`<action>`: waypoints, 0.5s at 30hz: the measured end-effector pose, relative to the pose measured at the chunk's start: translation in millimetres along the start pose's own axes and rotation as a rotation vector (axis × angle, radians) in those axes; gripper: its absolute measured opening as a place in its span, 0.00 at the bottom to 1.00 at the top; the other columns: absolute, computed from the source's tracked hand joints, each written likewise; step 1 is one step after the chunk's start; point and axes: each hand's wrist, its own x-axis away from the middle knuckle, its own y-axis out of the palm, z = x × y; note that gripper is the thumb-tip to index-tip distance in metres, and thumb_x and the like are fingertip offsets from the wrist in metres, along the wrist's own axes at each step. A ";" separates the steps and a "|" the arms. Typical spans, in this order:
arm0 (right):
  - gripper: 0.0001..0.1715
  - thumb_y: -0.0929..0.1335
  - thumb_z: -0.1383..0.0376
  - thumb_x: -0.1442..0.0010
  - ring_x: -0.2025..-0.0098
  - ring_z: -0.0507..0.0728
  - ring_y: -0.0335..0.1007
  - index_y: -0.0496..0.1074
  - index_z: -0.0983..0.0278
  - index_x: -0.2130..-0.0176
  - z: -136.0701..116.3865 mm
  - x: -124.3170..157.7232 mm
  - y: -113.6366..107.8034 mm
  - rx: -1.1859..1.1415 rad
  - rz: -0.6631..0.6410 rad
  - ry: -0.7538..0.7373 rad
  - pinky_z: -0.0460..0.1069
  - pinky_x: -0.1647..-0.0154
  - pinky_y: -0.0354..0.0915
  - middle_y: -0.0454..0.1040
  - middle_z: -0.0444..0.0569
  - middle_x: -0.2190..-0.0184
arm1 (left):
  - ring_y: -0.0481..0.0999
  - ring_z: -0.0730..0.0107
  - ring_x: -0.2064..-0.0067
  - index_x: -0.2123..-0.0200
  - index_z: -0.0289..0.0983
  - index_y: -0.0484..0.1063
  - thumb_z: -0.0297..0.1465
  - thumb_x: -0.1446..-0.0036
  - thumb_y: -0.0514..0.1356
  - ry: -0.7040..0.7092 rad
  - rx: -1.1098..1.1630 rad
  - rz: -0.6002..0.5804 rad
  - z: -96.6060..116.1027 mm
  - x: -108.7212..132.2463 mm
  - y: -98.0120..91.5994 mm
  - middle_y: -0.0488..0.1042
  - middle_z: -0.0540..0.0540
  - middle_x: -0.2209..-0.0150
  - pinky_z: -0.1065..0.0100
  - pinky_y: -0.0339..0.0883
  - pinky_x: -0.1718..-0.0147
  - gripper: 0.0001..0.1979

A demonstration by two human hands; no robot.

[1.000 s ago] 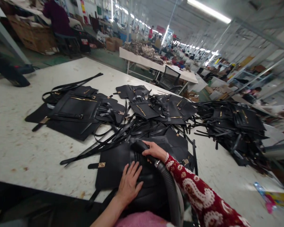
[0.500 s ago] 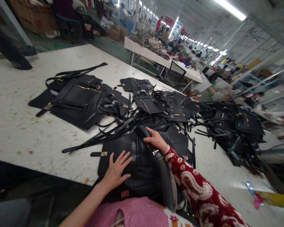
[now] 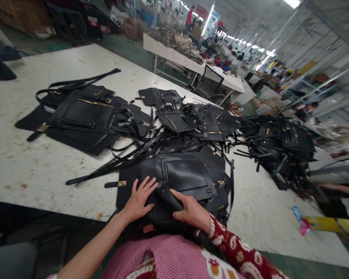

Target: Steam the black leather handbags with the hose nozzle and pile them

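A black leather bag piece (image 3: 189,178) with a stitched front pocket and gold-coloured clasps lies flat on the near side of the table. My left hand (image 3: 139,201) rests on its left part, palm down, fingers spread. Over its near part, my right hand (image 3: 190,211) is closed round a black nozzle (image 3: 171,203) that looks like a vacuum hose end. The nozzle is dark against the leather, so its tip is hard to make out. Its hose is mostly hidden under my right forearm. At the bag's left edge a strap tab bears a gold clasp (image 3: 122,183).
More black bag pieces (image 3: 85,116) lie at the left of the white table (image 3: 35,166), others (image 3: 203,120) behind. A large heap of them (image 3: 285,143) stands at the right. Long straps tangle in the middle. A yellow strip (image 3: 322,223) lies at the right edge.
My right hand has drawn the nozzle back from the bag's far part toward my body, uncovering the front pocket. My left hand still lies on the leather. The view has shifted slightly.
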 end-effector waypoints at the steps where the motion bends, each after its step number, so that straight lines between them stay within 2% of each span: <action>1: 0.42 0.67 0.73 0.56 0.76 0.53 0.67 0.57 0.56 0.42 -0.8 1.0 -3.2 0.021 -0.021 -0.002 0.44 0.76 0.63 0.72 0.40 0.71 | 0.40 0.55 0.37 0.40 0.44 0.46 0.32 0.52 0.56 0.003 0.004 -0.003 -0.3 0.4 -0.2 0.48 0.45 0.38 0.42 0.29 0.44 0.36; 6: 0.42 0.67 0.72 0.56 0.81 0.50 0.64 0.57 0.55 0.43 3.9 2.6 -11.7 0.030 -0.152 0.017 0.42 0.82 0.60 0.73 0.39 0.71 | 0.41 0.54 0.37 0.41 0.44 0.49 0.31 0.54 0.56 0.001 0.024 0.009 0.1 0.2 -0.3 0.49 0.45 0.38 0.42 0.28 0.44 0.35; 8: 0.41 0.68 0.71 0.54 0.82 0.51 0.64 0.55 0.56 0.42 4.7 -7.8 -7.6 0.026 -0.141 0.027 0.43 0.82 0.61 0.73 0.39 0.73 | 0.41 0.54 0.37 0.41 0.43 0.49 0.30 0.54 0.56 -0.001 0.047 0.012 0.0 -0.9 -2.5 0.50 0.45 0.38 0.42 0.29 0.44 0.36; 9: 0.41 0.68 0.70 0.53 0.81 0.52 0.66 0.55 0.57 0.42 4.6 -13.9 -5.2 0.030 -0.096 0.006 0.44 0.79 0.64 0.73 0.40 0.72 | 0.42 0.55 0.37 0.41 0.43 0.49 0.30 0.54 0.56 -0.008 0.067 0.022 0.3 -1.1 -3.9 0.50 0.44 0.38 0.42 0.30 0.44 0.36; 11: 0.41 0.68 0.71 0.53 0.70 0.55 0.71 0.55 0.58 0.41 4.6 -23.6 -2.8 0.036 0.076 -0.083 0.48 0.66 0.67 0.74 0.44 0.63 | 0.45 0.55 0.38 0.41 0.41 0.49 0.30 0.54 0.56 -0.051 0.128 0.080 3.0 0.4 -5.8 0.52 0.43 0.39 0.44 0.33 0.43 0.35; 13: 0.41 0.68 0.72 0.54 0.55 0.59 0.67 0.56 0.59 0.42 7.4 -25.1 -5.9 0.016 0.273 -0.182 0.52 0.51 0.61 0.69 0.47 0.52 | 0.51 0.56 0.40 0.43 0.38 0.53 0.31 0.52 0.55 -0.171 0.229 0.212 10.5 6.2 -3.7 0.56 0.41 0.41 0.47 0.40 0.43 0.31; 15: 0.41 0.67 0.72 0.55 0.47 0.60 0.59 0.56 0.60 0.42 14.2 -17.3 -13.5 -0.034 0.367 -0.212 0.54 0.44 0.54 0.63 0.47 0.46 | 0.63 0.57 0.46 0.47 0.37 0.60 0.32 0.50 0.54 -0.367 0.436 0.319 23.4 15.9 3.0 0.65 0.40 0.48 0.52 0.55 0.47 0.24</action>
